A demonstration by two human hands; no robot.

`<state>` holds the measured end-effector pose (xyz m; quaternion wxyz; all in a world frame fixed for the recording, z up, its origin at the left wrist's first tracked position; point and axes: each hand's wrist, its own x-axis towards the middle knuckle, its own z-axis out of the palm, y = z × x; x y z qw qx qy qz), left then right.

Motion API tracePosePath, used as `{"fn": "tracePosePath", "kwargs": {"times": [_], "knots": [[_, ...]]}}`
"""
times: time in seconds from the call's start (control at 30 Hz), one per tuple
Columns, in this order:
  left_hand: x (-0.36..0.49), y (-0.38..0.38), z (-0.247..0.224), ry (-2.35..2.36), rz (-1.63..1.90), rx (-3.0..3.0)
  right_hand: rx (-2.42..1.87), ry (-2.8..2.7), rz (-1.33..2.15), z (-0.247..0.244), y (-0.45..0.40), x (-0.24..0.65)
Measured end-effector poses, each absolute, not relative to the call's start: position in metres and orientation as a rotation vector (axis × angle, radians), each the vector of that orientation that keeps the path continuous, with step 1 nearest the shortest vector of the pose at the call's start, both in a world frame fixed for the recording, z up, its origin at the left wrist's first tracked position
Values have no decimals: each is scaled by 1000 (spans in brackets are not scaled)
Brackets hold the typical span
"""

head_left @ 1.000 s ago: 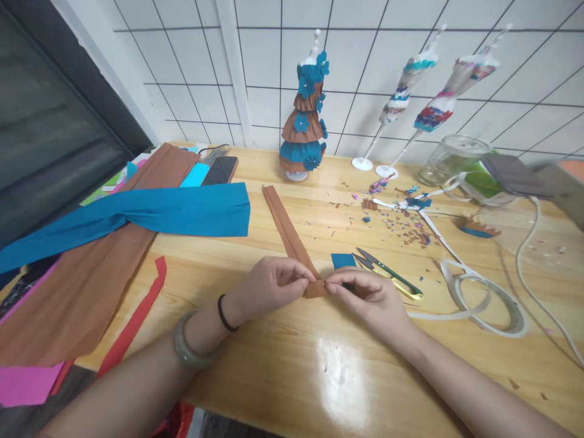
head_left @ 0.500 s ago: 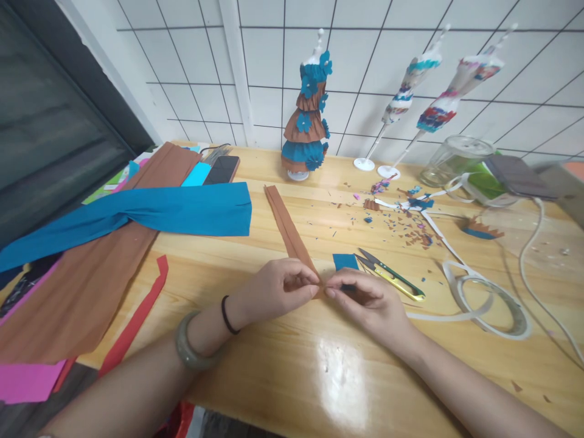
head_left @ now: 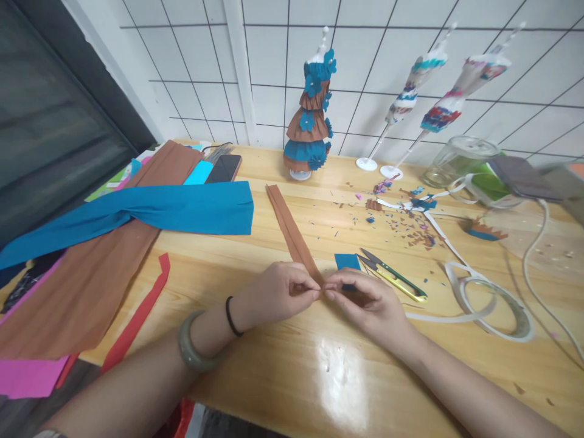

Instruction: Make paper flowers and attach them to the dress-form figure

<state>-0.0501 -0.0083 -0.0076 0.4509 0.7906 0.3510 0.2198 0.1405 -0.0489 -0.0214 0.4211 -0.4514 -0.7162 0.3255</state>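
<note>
A long brown crepe paper strip [head_left: 292,231] lies on the wooden table, its near end pinched between both hands. My left hand [head_left: 285,289], a black band and a bangle on its wrist, grips that end with thumb and forefinger. From the other side my right hand [head_left: 365,298] pinches the same end, fingertips almost touching the left ones. Just beyond the right hand are a blue paper piece [head_left: 347,261], partly covered by the fingers, and thread snips [head_left: 396,277] with yellow and green handles.
Blue crepe paper [head_left: 196,207] crosses a wide brown sheet [head_left: 91,292] at left, near a red strip [head_left: 139,313]. A doll-sized dress form [head_left: 308,125] in ruffles stands at the back. Paper scraps [head_left: 420,234], a tape roll [head_left: 497,307] and a glass jar [head_left: 460,161] occupy the right.
The fingertips of both hands have shifted slightly at the strip's near end, both still pinching it. The whole view has moved a little; the objects on the table stay in place.
</note>
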Motion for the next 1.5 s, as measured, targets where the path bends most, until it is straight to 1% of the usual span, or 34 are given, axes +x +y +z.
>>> {"fn": "tracePosePath", "kwargs": {"times": [0.33, 0.87, 1.07, 1.2, 1.37, 1.5], "knots": [[-52, -7, -11, 911, 537, 1880, -1130, -1738, 814, -18, -47, 140], [-49, -8, -8, 862, 647, 2034, -1126, -1731, 835, -21, -48, 138], [-48, -11, -9, 964, 589, 1726, -1150, -1729, 879, -19, -47, 139], [-48, -9, -9, 953, 635, 1641, -1187, -1725, 946, -19, -46, 141], [-50, -8, -10, 931, 650, 1739, -1160, -1730, 928, -18, -46, 142], [-50, -9, -7, 934, 657, 1786, -1197, -1688, 1011, -20, -45, 140]]}}
